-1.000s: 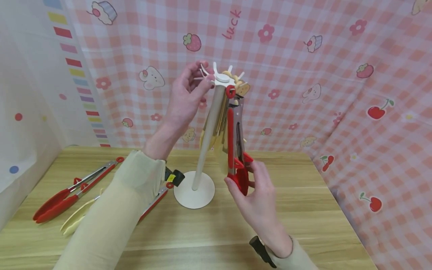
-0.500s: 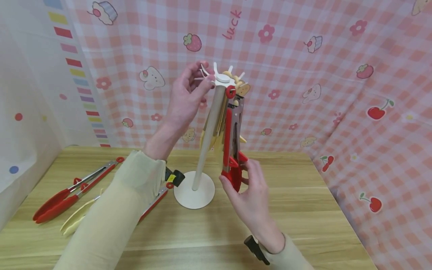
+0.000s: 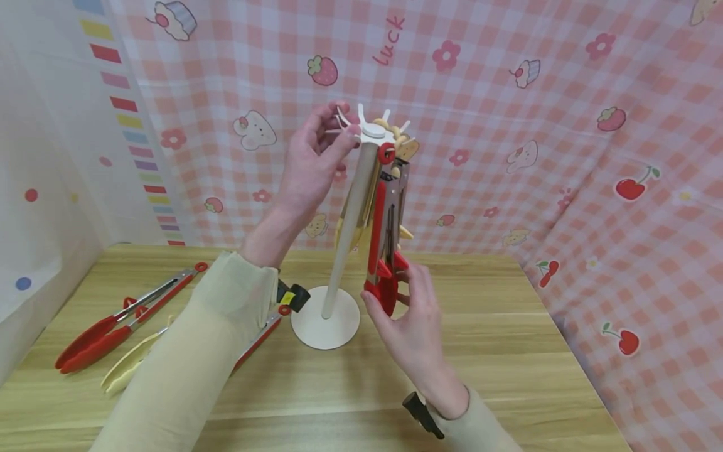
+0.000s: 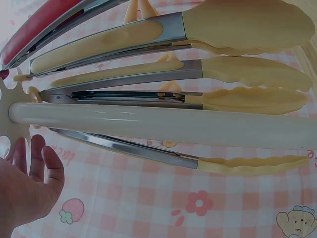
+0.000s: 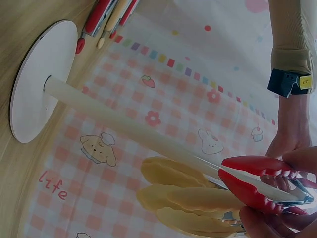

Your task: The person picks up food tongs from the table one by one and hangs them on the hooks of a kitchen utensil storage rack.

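A white utensil stand [image 3: 343, 226] rises from a round base, with curved hooks around its top. My left hand [image 3: 307, 157] holds this hooked top, thumb and fingers around the hooks on its left side. Red-handled tongs [image 3: 376, 220] hang by their red ring at the front right of the top. Low down, my right hand [image 3: 409, 320] grips their red heads between thumb and fingers. Several pairs of cream-yellow tongs [image 4: 247, 27] hang close by on other hooks. From the right wrist side, the red heads [image 5: 247, 191] appear slightly apart, overlapping the pole.
On the wooden table [image 3: 497, 358] at left lie red tongs [image 3: 98, 342] and cream-yellow tongs [image 3: 127, 365]. Another red-handled pair [image 3: 260, 342] lies partly under my left forearm. A pink checked cloth [image 3: 469, 81] hangs behind and along the right side.
My right hand has moved a little left, swinging the lower end of the red tongs toward the pole. The left hand stays at the stand's top.
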Demonstrator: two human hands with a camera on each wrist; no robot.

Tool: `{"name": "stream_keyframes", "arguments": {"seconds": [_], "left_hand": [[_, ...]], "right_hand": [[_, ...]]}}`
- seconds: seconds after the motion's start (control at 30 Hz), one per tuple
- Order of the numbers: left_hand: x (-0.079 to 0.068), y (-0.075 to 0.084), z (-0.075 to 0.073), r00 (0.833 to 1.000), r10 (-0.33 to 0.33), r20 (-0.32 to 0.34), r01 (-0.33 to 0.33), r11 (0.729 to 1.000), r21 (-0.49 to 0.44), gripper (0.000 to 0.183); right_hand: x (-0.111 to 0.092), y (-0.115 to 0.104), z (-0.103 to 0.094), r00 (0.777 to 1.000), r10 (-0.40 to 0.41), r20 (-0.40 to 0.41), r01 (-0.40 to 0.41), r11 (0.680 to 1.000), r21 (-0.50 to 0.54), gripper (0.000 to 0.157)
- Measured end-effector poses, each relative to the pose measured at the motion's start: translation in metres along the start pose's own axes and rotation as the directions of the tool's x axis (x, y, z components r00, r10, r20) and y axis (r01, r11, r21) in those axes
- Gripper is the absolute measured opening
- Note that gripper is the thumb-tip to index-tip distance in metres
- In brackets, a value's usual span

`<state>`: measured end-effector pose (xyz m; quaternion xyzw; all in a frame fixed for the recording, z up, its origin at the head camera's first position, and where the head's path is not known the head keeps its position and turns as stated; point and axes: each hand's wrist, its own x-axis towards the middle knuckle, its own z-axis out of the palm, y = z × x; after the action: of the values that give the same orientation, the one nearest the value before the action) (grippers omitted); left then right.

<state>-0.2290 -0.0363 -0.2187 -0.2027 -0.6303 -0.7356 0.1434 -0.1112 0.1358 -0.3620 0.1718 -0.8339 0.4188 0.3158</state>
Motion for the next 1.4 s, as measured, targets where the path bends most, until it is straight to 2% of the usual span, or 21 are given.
{"name": "stream_keyframes", "arguments": {"seconds": [0.33,0.6,1.07,1.4], "left_hand": [[0.0,0.001,0.0,1.0,-0.001,-0.002,0.001,1.0,-0.024,0.042],[0.0,0.0,-0.001,1.0,0.007,0.001,-0.007,1.0,-0.008,0.041],[0.0,0.0,-0.002,1.0,0.007,0.003,-0.007,1.0,-0.011,0.041],[0.0,0.0,-0.001,1.0,-0.004,0.007,0.004,1.0,-0.013,0.042]], "right_hand": [[0.002,0.002,0.005,1.0,0.014,-0.005,-0.014,1.0,-0.016,0.075],[0.003,0.003,0.009,1.0,-0.012,-0.017,0.011,1.0,-0.028,0.076],[0.004,0.002,0.012,1.0,0.023,-0.008,-0.024,0.999,-0.045,0.076],[0.006,0.005,0.013,1.0,0.016,-0.015,-0.016,0.999,-0.032,0.077]]}}
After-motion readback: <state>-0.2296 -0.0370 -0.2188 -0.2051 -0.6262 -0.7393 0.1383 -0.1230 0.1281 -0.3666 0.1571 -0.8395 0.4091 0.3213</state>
